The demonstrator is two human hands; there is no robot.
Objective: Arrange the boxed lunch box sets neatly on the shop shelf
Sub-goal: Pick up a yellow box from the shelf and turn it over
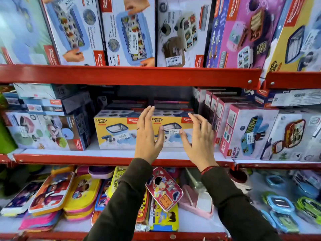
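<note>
**Two hands at the lunch box shelf**

I see a shop shelf (104, 157) with red edges and a white floor. More red shelves sit above and below it.

On the far left of the middle shelf lies a pale box with dark sides (46, 131), with other boxes piled on top. On the right, a row of pink boxes (225, 119) stands upright. Down below lie flat, bright lunch cases (52, 193).

In the middle stand two yellow boxes, side by side and touching. The left yellow box (116, 131) says "Crunchy bite". The right yellow box (173, 124) is partly hidden by the hands.

The left hand (149, 136) is spread open, right where the two boxes meet. The right hand (199, 140) is open too, at the right box's end. Neither grip holds anything.
</note>
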